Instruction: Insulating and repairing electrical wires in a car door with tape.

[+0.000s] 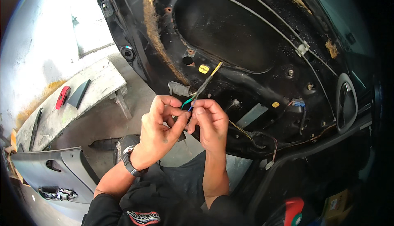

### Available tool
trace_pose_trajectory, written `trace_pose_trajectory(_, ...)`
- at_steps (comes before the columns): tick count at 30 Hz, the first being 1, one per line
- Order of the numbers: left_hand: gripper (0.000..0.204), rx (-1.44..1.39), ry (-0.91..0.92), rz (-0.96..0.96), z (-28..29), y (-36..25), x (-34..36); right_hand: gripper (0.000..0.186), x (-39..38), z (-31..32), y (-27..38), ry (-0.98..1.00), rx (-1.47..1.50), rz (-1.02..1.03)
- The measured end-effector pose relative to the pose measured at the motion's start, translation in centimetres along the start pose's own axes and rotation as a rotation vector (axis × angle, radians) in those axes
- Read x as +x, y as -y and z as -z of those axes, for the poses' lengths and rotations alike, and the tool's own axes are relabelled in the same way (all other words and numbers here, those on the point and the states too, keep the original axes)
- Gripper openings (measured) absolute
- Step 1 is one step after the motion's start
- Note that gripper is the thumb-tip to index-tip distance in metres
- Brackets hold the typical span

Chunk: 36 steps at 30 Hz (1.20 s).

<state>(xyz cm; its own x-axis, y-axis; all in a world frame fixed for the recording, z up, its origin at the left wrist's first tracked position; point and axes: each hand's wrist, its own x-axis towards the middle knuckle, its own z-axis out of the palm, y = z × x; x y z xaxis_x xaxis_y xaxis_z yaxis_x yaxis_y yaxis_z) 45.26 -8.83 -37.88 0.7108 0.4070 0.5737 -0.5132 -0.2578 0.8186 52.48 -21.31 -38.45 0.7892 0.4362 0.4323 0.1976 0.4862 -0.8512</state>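
In front of a stripped black car door [254, 86], both my hands meet at the end of a wiring harness [202, 87] wrapped in dark tape. A green wire [187, 101] and a blue wire [190, 108] branch out of its end. My left hand [158, 129], with a dark watch on its wrist, has thumb and fingers closed at the wires' lower ends. My right hand [211, 125] pinches the wires just beside it, thumb against fingers. The fingers hide the wire tips. Yellow wires [217, 67] show at the harness's upper end.
A bench [98, 76] at left bears a red-handled tool [62, 97] and a dark triangular piece [79, 94]. A removed door trim panel [78, 166] leans below it. Cables [266, 19] cross the door's opening; a blue connector [298, 103] and door handle [347, 103] are at right.
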Motion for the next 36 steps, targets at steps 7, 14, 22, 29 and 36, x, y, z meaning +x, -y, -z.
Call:
trace_pose_trajectory(7, 0.027, 0.055, -0.019, -0.032, 0.8, 0.3, -0.3, 0.009, 0.0, -1.3, -0.7, 0.016, 0.027, -0.023)
trace_pose_trajectory(14, 0.024, 0.086, 0.026, -0.107, -0.4, 1.2, -0.2, 0.004, 0.1, -1.2, -0.3, -0.069, -0.068, 0.037)
trace_pose_trajectory(22, 0.023, 0.184, -0.104, -0.108, 3.2, 4.1, 0.8, 0.004, 3.3, -4.1, -3.5, -0.145, -0.241, 0.404)
trace_pose_trajectory(29, 0.024, 0.056, 0.122, -0.151, 3.9, 6.8, 2.9, 0.008, 2.4, -3.3, -3.9, -0.17, -0.113, 0.362)
trace_pose_trajectory(36, 0.034, 0.112, 0.095, -0.157, 2.5, 5.4, 2.4, 0.016, -3.8, -1.7, 0.4, -0.333, -0.693, 0.425)
